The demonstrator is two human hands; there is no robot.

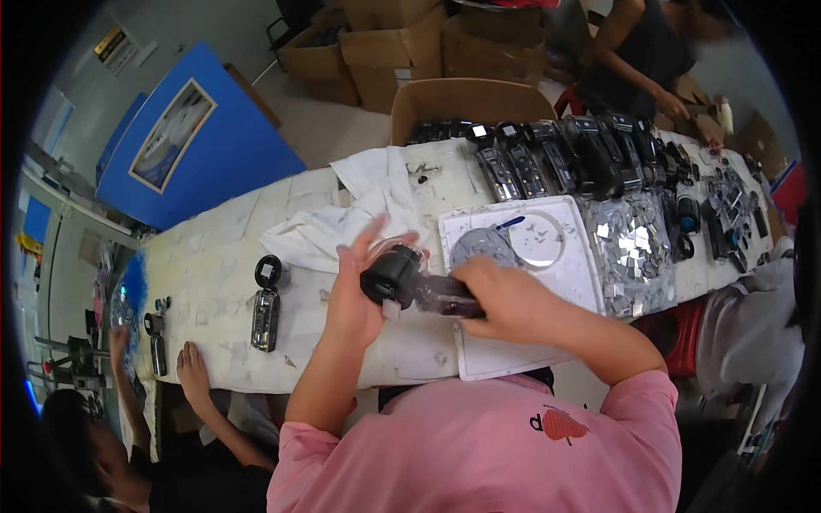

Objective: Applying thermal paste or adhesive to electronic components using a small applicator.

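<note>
One black gadget (392, 275) is being held up over the table (209, 256), by the left edge of one white tray (481, 355). The person's right hand (509, 299) is gripping its shiny body. The left hand (352, 295) is reaching around its round end; I can't tell if it's gripping. One blue stick (510, 222) is lying on the tray. One white cloth (368, 218) is lying by the table's far edge. One similar gadget (265, 321) is lying left of the hands.
</note>
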